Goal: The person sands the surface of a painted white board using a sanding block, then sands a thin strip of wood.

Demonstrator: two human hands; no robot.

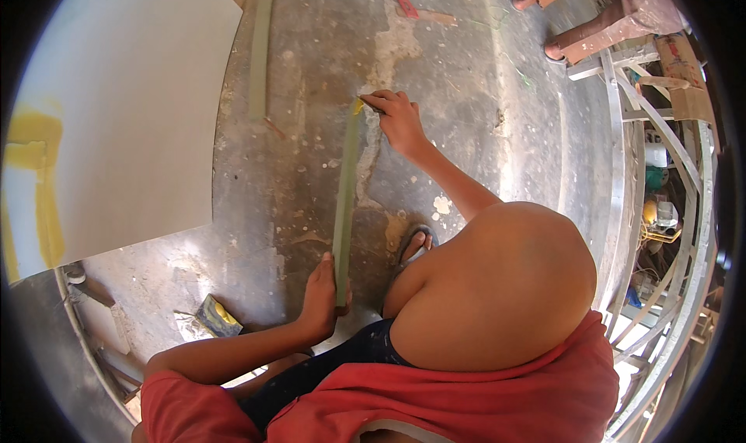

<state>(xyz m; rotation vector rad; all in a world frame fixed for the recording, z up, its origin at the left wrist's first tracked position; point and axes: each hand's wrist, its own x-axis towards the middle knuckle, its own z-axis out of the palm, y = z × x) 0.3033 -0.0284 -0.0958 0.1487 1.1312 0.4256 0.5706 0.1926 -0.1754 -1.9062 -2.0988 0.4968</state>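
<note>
My left hand (319, 297) grips the near end of a long, narrow, pale green strip (345, 198), with the fingers partly hidden behind it. The strip runs away from me over the concrete floor. At its far end is a dab of yellow paste (358, 106). My right hand (401, 119) pinches a small, dark, flat piece (372, 106) against that end, touching the paste. What this piece is, most likely a spreader, is partly covered by my fingers.
A white panel (134, 122) with yellow patches stands at left. A second green strip (260, 52) and a red tool (405, 3) lie ahead. A yellow-smeared dark container (220, 316) sits near my left forearm. A metal frame (615, 105) and a person's legs (600, 23) are at right.
</note>
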